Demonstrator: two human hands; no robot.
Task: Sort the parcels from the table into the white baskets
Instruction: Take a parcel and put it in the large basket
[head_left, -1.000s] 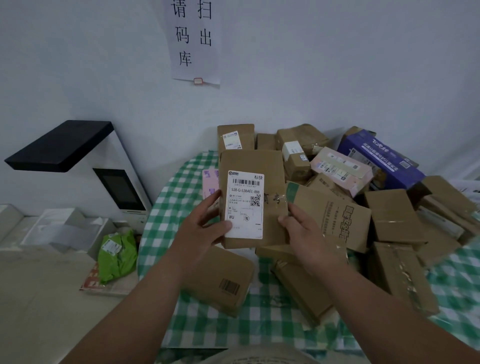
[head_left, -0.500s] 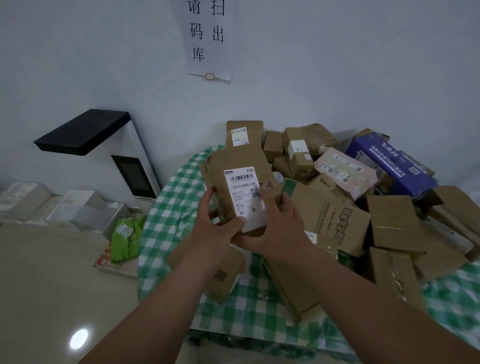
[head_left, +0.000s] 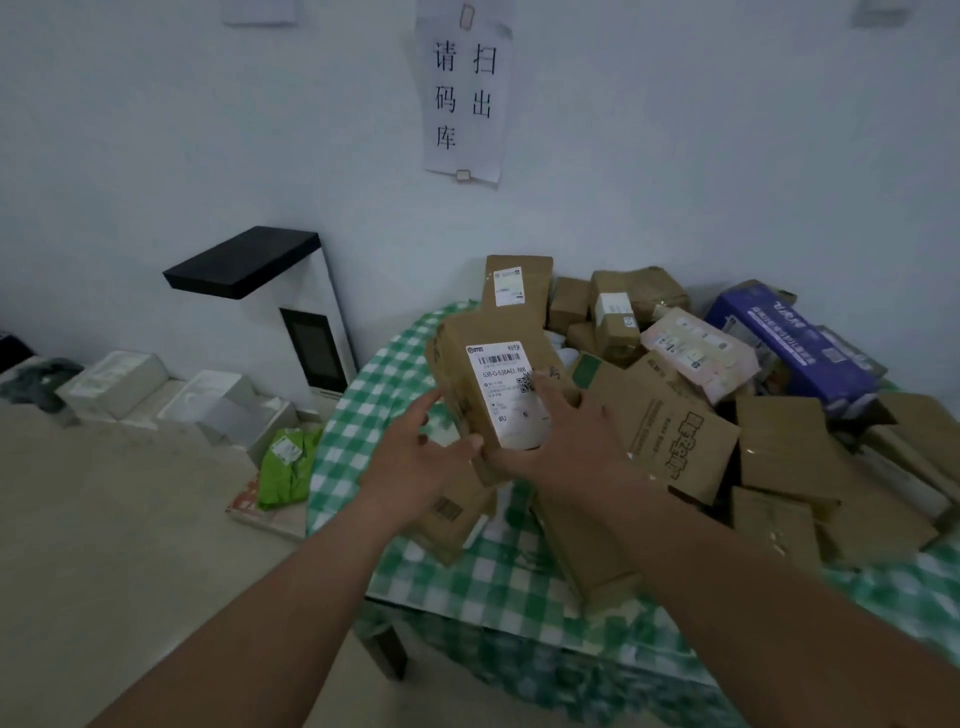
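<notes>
- Far left on the floor, white foam boxes sit in a row along the wall; whether these are the baskets cannot be told.
- A white scanner stand with a black overhanging top and a dark screen stands against the wall behind them.
- A green mailer bag lies on the floor just beside the edge of the desk, on top of a flat printed item.
- The desk carries a green-and-white checked cloth, and its dark leg shows below the cloth's hem.
- The left hand grips the lower left corner of the held parcel, thumb on the front face, fingers curled behind.
- The held parcel is a brown cardboard box lifted above the desk's left part, tilted with its top leaning left, white shipping label facing the camera.
- The right hand holds the parcel's lower right side, fingers spread over the label and right edge.
- Under the hands, a brown box with a barcode lies flat on the cloth.
- On the wall above, a paper sign carries Chinese characters.
- To the right, a brown box with a green corner and printed characters leans on the heap.
- Further right, many brown boxes are piled together, with a pink parcel and a blue printed box on top near the wall.
</notes>
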